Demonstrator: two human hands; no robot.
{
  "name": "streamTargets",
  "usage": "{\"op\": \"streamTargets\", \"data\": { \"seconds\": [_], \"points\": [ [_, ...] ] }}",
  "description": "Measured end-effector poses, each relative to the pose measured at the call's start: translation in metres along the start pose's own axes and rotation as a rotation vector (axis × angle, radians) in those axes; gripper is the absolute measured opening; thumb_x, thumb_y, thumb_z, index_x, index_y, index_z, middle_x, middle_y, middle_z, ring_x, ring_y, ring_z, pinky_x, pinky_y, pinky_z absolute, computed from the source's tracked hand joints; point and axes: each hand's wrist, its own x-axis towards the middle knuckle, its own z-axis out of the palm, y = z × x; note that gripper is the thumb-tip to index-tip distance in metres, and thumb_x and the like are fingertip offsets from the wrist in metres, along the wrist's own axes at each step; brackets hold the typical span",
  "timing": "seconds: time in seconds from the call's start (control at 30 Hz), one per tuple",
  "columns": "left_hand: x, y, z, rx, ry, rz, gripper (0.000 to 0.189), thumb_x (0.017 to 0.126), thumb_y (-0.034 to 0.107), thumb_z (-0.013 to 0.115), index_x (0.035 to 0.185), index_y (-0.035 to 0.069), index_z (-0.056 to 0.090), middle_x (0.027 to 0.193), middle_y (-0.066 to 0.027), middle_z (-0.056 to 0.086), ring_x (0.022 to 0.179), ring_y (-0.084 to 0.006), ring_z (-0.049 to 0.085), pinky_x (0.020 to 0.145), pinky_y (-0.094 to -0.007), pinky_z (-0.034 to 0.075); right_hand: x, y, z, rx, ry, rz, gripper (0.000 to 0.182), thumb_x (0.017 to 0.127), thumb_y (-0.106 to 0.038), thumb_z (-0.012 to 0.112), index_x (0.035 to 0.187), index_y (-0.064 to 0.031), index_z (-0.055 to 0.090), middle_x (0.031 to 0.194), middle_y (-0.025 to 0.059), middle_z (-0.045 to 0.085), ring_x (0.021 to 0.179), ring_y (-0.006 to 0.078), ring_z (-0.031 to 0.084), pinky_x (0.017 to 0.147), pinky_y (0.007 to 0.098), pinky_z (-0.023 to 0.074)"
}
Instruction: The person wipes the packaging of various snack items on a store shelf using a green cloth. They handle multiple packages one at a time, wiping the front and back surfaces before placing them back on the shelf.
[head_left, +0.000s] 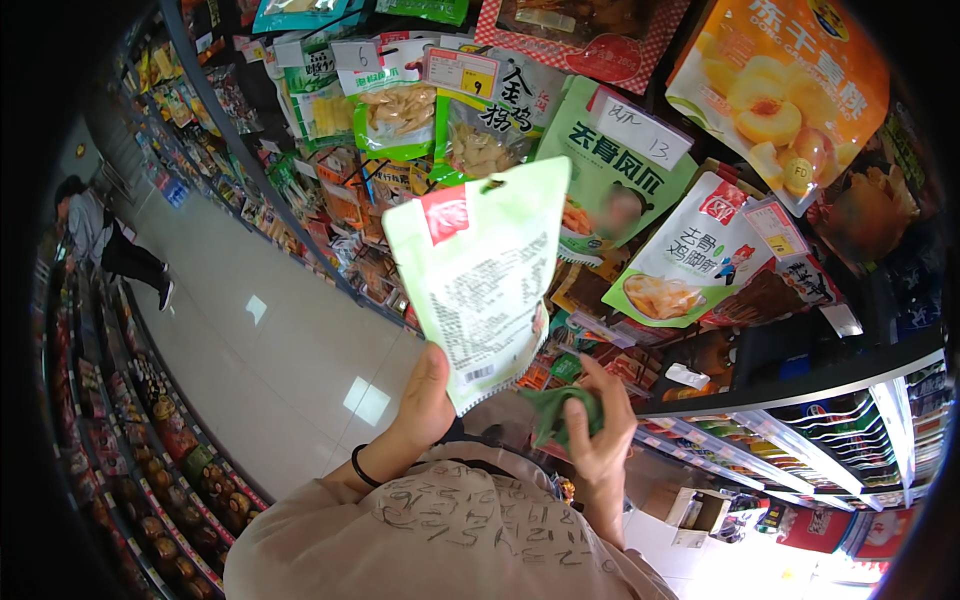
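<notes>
My left hand (426, 401) grips a pale green snack pouch (487, 292) by its lower left corner. The pouch stands upright with its printed back, a barcode and a hang hole towards me. In my right hand (604, 431) is a crumpled green cloth (559, 412), pinched between thumb and fingers below the pouch. Behind it, a green pouch of chicken feet (615, 165) hangs on the rack, with a white and green pouch (682, 259) to its right.
An orange pouch picturing yellow peaches (780, 97) hangs at upper right. Price tags (461, 73) stick out in front of the hanging packs. Shelves of jars (161, 525) line the aisle's left side, where a person (105, 236) stands. An open cardboard box (694, 517) sits at lower right.
</notes>
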Motion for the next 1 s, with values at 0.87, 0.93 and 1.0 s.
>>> {"op": "streamTargets", "data": {
  "seconds": [0.87, 0.93, 1.0],
  "points": [
    [0.252, 0.104, -0.114, 0.574, -0.459, 0.211, 0.075, 0.096, 0.004, 0.061, 0.158, -0.001, 0.019, 0.161, -0.0216, 0.027, 0.15, -0.03, 0.029, 0.12, -0.0429, 0.029, 0.17, 0.009, 0.119, 0.852, 0.472, 0.495, 0.027, 0.082, -0.01, 0.066, 0.107, 0.0016, 0.067, 0.102, 0.0116, 0.069, 0.091, 0.0224, 0.065, 0.082, 0.0334, 0.052],
    [0.289, 0.104, -0.103, 0.352, -0.439, 0.097, 0.078, 0.096, 0.002, 0.064, 0.158, 0.0, 0.017, 0.158, -0.0206, 0.032, 0.144, -0.027, 0.039, 0.115, -0.0401, 0.037, 0.192, 0.013, 0.116, 0.916, 0.488, 0.45, 0.026, 0.081, -0.01, 0.065, 0.104, 0.0023, 0.067, 0.1, 0.0122, 0.068, 0.091, 0.0232, 0.065, 0.083, 0.0346, 0.052],
    [0.322, 0.101, -0.085, 0.019, -0.481, -0.01, 0.075, 0.095, 0.001, 0.066, 0.156, 0.001, 0.023, 0.143, -0.0179, 0.052, 0.127, -0.0209, 0.055, 0.104, -0.0347, 0.047, 0.204, 0.019, 0.11, 0.932, 0.504, 0.422, 0.024, 0.081, -0.009, 0.064, 0.101, 0.003, 0.067, 0.096, 0.0122, 0.068, 0.089, 0.0233, 0.065, 0.083, 0.0351, 0.052]
  ]
}}
